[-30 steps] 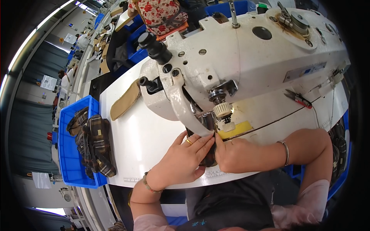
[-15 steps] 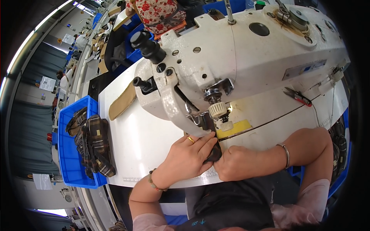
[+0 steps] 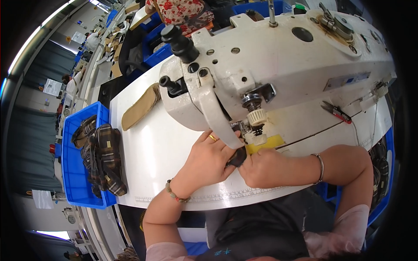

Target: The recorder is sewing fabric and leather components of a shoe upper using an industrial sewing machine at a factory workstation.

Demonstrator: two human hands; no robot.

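Note:
A white sewing machine [image 3: 278, 65] stands over the white table, its presser foot and needle area partly hidden behind the curved guard. Under it lies a small dark fabric piece [image 3: 237, 157], mostly covered by my hands. My left hand [image 3: 208, 160], with a ring and a beaded bracelet on that arm, grips the piece from its left side, fingertips close to the needle area. Curled into a fist, my right hand [image 3: 262, 168] pinches the near right edge of the piece; its fingertips are hidden.
A stack of tan sole-shaped pieces [image 3: 141, 108] lies on the table at the left. Beyond the table edge, a blue bin [image 3: 69, 174] holds plaid fabric items [image 3: 108, 158]. Red-handled thread snips [image 3: 337, 112] rest at the right. Another person in floral clothing [image 3: 178, 13] is at the back.
Both hands have moved slightly away from me with the dark piece, which has turned and shows less. The camera view has shifted a little, so the machine appears farther right.

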